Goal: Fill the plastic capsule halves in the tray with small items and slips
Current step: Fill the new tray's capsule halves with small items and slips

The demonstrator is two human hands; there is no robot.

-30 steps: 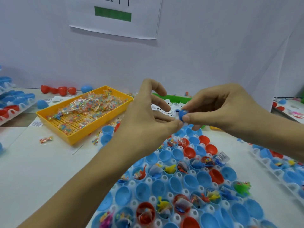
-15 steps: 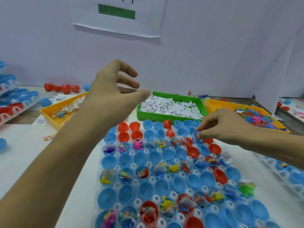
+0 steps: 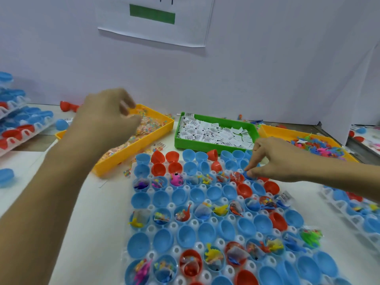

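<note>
A clear tray [image 3: 152,228] holds rows of blue and red capsule halves [image 3: 161,198]; several contain small toys and slips. My right hand [image 3: 281,159] reaches to the tray's far right rows and pinches a small blue item [image 3: 246,173] at a capsule half there. My left hand [image 3: 102,122] hovers over the yellow tray of bead packets [image 3: 131,151], blurred, fingers loosely curled, and I see nothing in them.
A green tray of white slips [image 3: 205,144] stands behind the capsule tray. A second yellow tray with coloured toys [image 3: 273,130] is at the back right. More capsule trays lie at the far left [image 3: 22,128] and right [image 3: 349,210]. Loose capsule halves [image 3: 61,124] lie on the table.
Both hands were together in the air holding the blue item. The right hand then lowered it to the tray, and the left swung away left over the yellow bead tray.
</note>
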